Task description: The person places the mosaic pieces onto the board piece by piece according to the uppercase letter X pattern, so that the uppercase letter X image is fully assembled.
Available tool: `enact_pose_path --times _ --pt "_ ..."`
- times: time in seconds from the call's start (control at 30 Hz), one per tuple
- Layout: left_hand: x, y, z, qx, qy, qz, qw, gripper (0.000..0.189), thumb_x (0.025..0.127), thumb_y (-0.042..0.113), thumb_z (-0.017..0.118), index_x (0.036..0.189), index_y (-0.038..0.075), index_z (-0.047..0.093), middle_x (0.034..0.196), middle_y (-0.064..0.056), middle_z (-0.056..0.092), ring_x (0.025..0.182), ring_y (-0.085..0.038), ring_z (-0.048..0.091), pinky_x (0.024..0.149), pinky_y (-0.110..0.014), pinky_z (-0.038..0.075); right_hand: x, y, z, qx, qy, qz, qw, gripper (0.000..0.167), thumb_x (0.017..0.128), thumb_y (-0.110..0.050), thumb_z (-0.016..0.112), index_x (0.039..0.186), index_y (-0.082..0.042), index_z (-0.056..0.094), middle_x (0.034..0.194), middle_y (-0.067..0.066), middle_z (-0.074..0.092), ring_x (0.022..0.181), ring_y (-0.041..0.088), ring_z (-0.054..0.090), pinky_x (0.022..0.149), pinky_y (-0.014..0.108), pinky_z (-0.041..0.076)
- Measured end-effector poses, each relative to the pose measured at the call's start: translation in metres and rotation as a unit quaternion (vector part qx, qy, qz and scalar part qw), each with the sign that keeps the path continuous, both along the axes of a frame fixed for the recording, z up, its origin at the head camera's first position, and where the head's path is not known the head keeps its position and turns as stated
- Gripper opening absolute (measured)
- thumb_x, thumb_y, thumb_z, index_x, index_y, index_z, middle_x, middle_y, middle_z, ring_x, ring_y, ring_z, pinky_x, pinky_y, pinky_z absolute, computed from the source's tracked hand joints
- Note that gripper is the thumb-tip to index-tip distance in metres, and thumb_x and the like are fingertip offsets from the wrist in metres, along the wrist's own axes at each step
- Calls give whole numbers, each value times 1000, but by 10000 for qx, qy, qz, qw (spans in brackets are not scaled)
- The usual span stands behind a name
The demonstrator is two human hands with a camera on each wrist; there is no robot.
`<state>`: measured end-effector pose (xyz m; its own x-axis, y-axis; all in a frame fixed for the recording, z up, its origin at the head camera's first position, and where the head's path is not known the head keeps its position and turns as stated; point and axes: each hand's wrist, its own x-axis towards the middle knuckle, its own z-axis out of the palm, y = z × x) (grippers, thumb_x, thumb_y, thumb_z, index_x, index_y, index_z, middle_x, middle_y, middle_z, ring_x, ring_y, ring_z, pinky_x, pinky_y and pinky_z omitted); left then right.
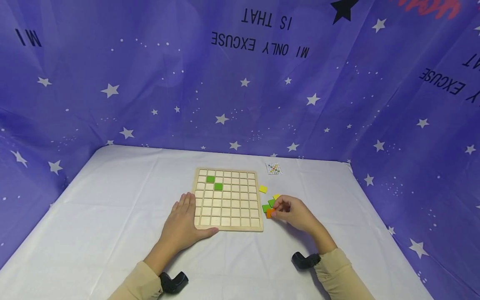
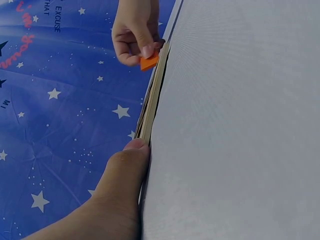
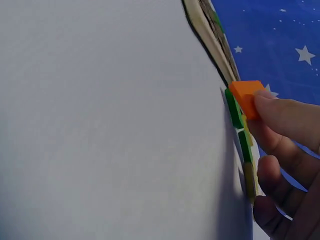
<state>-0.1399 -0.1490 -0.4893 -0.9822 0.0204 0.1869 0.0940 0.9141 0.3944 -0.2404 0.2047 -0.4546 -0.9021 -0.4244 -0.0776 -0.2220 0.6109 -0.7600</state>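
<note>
Plainly, an orange tile (image 3: 245, 94) juts from the right grip (image 1: 296, 212).

Wooden grid board (image 1: 235, 203), 2 green squares (image 1: 210, 179) set in it; orange tile (image 1: 269, 213) pinched by the right hand (image 1: 294, 212).
The pale 7-by-7 board lies flat on the desk (image 1: 112, 208), left hand (image 1: 180, 227) against its left side, the squares diagonal neighbours; just beyond its right edge lie 2 loose green tiles (image 1: 266, 208) and 2 yellow tiles (image 1: 263, 189).
</note>
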Motion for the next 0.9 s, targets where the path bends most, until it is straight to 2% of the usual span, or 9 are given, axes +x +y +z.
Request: enact_pose_path --times 0.13,0.27,0.47,0.57,0.73,0.9 --pt "1 0 0 0 19 3 10000 136 66 85 65 150 -14 25 158 -30 29 149 -43 26 123 -54 23 -5 -10 0 -172 79 38 9998 17 87 -18 77 102 -17 68 88 -1 69 77 17 59 64 23 47" --pt "1 -1 0 30 23 12 10000 135 66 84 65 150 -14 26 157 -31 29 149 -44 26 122 -55 24 -7 -29 -3 -246 396 115 9988 13 89 -18 75 100 -19 71 87 -3 70 76 15 60 66 23 48" --pt "1 -1 0 8 -13 13 10000 134 67 85 64 150 -14 27 157 -32 30 149 -44 27 122 -54 24 -8 -66 -5 -496 727 117 9961 13 88 -17 76 101 -20 73 89 -4 70 69 14 57 55 22 47" --pt "1 -1 1 11 -1 0 10000 133 67 85 64 149 -14 27 156 -32 30 148 -45 27 122 -55 25 -10 -86 -5 -471 760 89 9960 12 89 -20 75 101 -23 72 89 -6 70 70 13 58 57 22 48" --pt "1 -1 1 9 11 -15 10000 134 67 85 64 150 -14 27 156 -32 30 148 -45 27 122 -55 25 -14 -113 -5 -381 859 141 9955 12 90 -23 74 102 -23 72 91 -8 70 77 10 62 68 24 52" --pt "0 -1 0 -7 -51 -22 10000 136 67 86 63 150 -14 25 157 -32 28 149 -44 26 123 -55 23 -19 -132 -6 -134 1075 186 9939 12 91 -23 73 102 -21 71 88 -8 69 75 9 61 67 24 52"
